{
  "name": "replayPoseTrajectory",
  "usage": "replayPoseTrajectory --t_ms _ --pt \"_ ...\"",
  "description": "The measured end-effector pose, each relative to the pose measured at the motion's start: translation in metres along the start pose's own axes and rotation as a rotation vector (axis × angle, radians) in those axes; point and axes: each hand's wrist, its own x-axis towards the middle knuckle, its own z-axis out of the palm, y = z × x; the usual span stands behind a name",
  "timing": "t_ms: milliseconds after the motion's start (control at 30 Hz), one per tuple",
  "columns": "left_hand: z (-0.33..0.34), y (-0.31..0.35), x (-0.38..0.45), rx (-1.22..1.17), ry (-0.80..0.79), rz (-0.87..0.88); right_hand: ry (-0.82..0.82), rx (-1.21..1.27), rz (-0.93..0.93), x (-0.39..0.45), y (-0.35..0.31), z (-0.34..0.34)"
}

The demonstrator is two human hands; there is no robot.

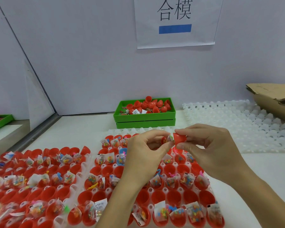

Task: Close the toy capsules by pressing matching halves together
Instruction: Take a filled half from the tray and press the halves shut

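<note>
Nearest the camera, two white trays point(156, 192) sit side by side on the table point(260, 176), their pockets filled with open red halves point(99, 195); many hold small clear packets point(161, 212) of coloured bits. One blue half point(123, 152) stands among the red ones in the right tray.

Above the right tray both hands are raised. The left hand point(145, 150) pinches a filled red half point(165, 140) between thumb and curled fingers, a packet showing at its mouth. The right hand point(211, 145) pinches an empty red cap point(179, 138), its open side turned toward the filled half. The two halves are just beside each other; they may be touching at the rim, though that is hard to tell.

Farther back, an empty white tray point(234, 127) lies to the right, with a cardboard box point(276, 99) behind it. A green bin point(145, 115) of loose red halves stands against the wall, under a paper sign point(175, 22).
</note>
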Motion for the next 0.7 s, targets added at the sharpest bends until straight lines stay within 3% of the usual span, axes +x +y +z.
replayPoseTrajectory --t_ms 200,367,700 --pt "-0.0017 0.0024 -0.0002 -0.005 -0.081 -0.017 0.035 -0.028 -0.013 0.0006 0.0044 -0.0027" --pt "-0.0013 0.0047 0.0002 0.021 -0.032 0.0 0.039 0.009 -0.02 0.0011 0.0081 -0.0018" --pt "-0.0016 0.0055 -0.0007 0.027 -0.076 0.047 -0.024 0.229 -0.003 0.0001 0.0086 -0.0023"
